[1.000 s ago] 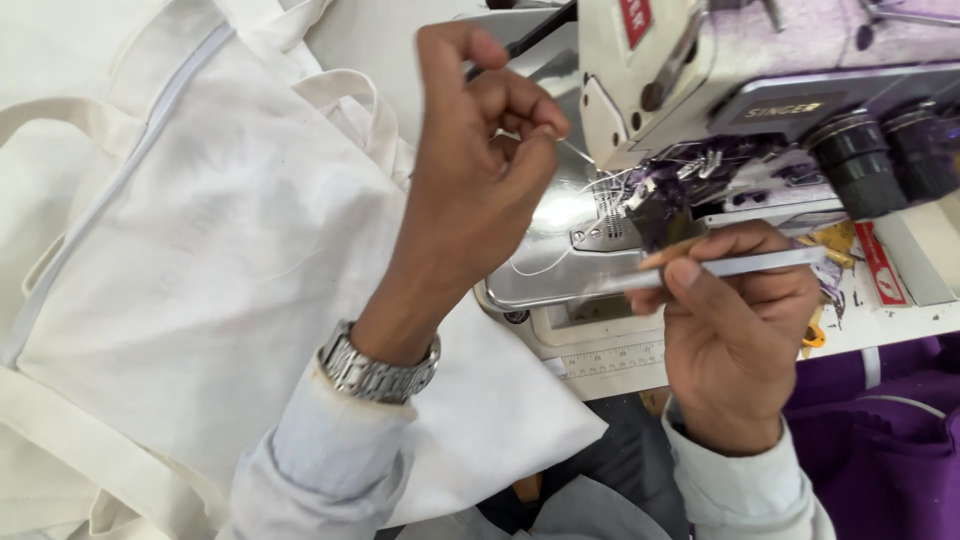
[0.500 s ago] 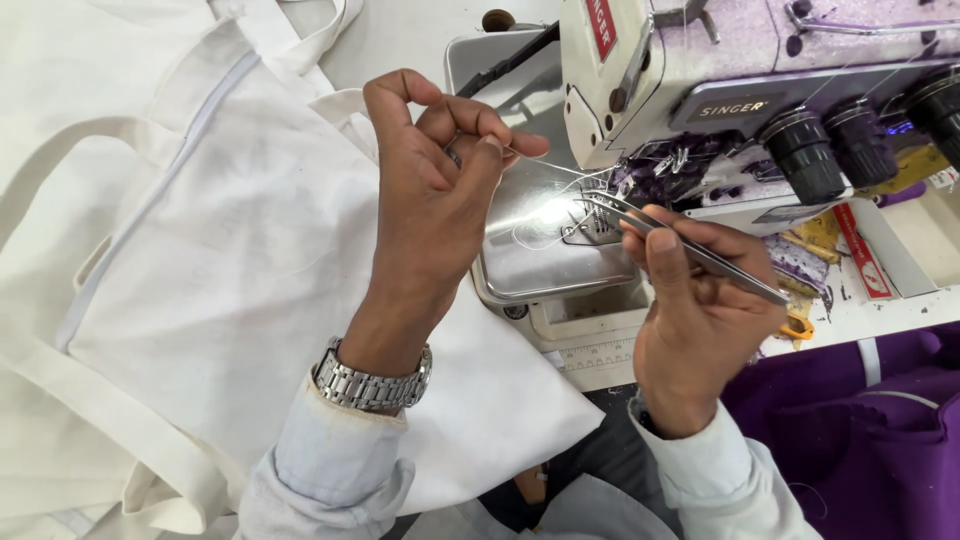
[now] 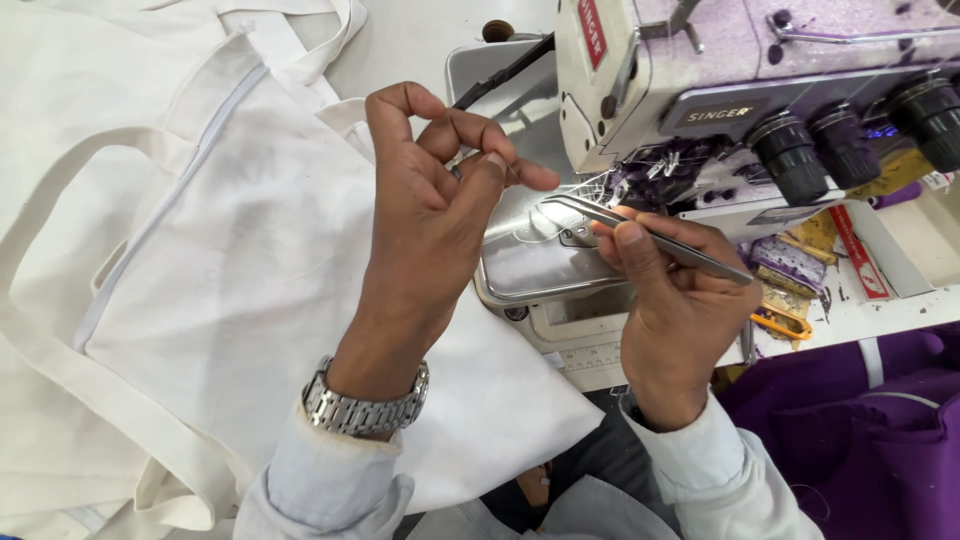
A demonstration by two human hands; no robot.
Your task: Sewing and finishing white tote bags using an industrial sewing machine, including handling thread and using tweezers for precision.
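White cotton bags with strap handles fill the nine o'clock side. The sewing machine, glossy with black knobs, sits at one o'clock over a polished steel plate. The right hand pinches slim metal tweezers, long axis running four to ten o'clock, tips toward the needle area. The left hand is raised, thumb and fingertips pinched together, perhaps on fine thread; wrist in a steel watch.

The person wears a pale blue shirt with long sleeves, and the cuffs are closed at both wrists. On the left wrist there is a silver metal watch with a band of links.
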